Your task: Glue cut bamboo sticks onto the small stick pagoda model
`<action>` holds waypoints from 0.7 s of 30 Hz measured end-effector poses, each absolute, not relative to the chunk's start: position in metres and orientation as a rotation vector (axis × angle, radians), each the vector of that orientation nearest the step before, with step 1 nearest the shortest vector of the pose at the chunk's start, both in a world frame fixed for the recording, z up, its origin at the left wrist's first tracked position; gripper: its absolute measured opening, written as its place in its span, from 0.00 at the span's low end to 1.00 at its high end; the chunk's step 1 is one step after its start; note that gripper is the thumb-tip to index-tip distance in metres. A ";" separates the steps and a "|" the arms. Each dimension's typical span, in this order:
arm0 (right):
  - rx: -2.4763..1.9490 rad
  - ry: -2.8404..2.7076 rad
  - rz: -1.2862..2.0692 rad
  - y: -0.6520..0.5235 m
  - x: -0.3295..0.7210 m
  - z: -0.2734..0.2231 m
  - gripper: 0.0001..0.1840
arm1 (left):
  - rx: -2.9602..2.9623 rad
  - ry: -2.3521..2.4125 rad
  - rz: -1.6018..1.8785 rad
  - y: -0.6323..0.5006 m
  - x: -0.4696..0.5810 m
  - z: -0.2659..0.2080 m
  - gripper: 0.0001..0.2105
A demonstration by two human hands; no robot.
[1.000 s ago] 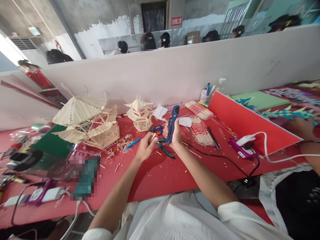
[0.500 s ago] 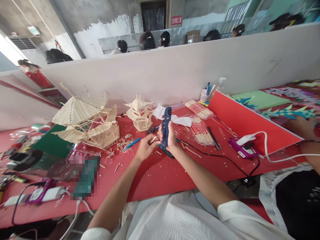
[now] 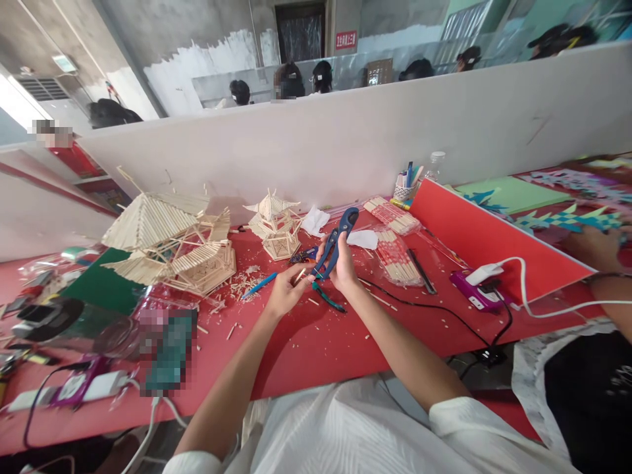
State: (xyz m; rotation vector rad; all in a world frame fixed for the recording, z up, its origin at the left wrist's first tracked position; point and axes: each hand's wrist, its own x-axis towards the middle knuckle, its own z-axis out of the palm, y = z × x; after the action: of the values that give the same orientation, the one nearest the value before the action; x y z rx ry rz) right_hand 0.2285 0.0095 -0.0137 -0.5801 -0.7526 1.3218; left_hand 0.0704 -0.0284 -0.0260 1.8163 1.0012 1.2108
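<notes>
My right hand point(image 3: 344, 268) is closed around a pair of dark blue cutters point(image 3: 337, 242), whose handles stand slightly apart and whose jaws point toward my left hand. Between the thumb and fingers of my left hand point(image 3: 287, 289) is a short wooden stick point(image 3: 300, 275), its end close to the jaws; whether they touch it I cannot tell. Just under my hands lies a green-handled tool point(image 3: 330, 300). A small pavilion model of sticks point(image 3: 277, 227) stands beyond my left hand, and a larger stick pavilion point(image 3: 172, 240) is to its left.
Wood scraps point(image 3: 247, 283) and a blue pen point(image 3: 259, 286) lie left of my hands. Packs of sticks point(image 3: 397, 257), a red board point(image 3: 494, 240) and a purple power strip point(image 3: 476, 289) are on the right. A phone point(image 3: 172, 352) lies left. A white partition point(image 3: 345, 145) runs behind. A co-worker's arm point(image 3: 600, 253) reaches in from the right.
The cutters' handles have spread apart and the tool has tilted to the right in my right hand. More of the green-handled tool now shows. My left hand has barely moved, still holding the stick.
</notes>
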 end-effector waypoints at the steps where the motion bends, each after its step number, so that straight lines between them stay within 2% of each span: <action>1: -0.572 -0.752 1.316 0.010 0.229 -0.014 0.33 | 1.809 1.004 1.213 -0.028 0.071 -0.027 0.21; 11: -0.519 -0.719 1.347 0.011 0.227 -0.019 0.33 | 1.845 1.081 1.269 -0.027 0.072 -0.032 0.16; 21: -0.514 -0.675 1.332 0.015 0.227 -0.025 0.32 | 2.009 1.114 1.333 -0.026 0.071 -0.035 0.16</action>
State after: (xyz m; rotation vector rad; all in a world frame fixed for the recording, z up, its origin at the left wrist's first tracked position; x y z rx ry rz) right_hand 0.2266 0.0149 -0.0246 -0.5142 -0.6746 1.3315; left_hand 0.0710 -0.0264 -0.0353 2.0091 1.1141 1.3330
